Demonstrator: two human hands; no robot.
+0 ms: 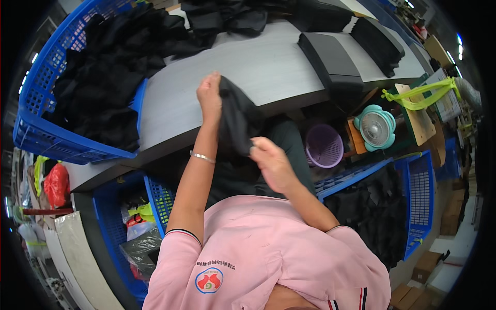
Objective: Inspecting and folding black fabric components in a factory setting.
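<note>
A piece of black cloth (236,114) hangs stretched between my two hands, over the near edge of the grey table (248,57). My left hand (210,95) is closed on its upper end, raised above the tabletop. Lower down and closer to my body, my right hand (273,161) pinches the other end of the cloth. The cloth's exact kind does not show. To the left, a blue plastic basket (77,150) lies on the table, heaped with loose black cloth pieces (106,77).
Stacks of folded black cloth (330,59) lie at the table's right. Below that side are a purple basket (324,146), a teal fan (376,126) and a blue crate (419,194) of black pieces. Another blue crate (111,227) with bagged items stands at my left.
</note>
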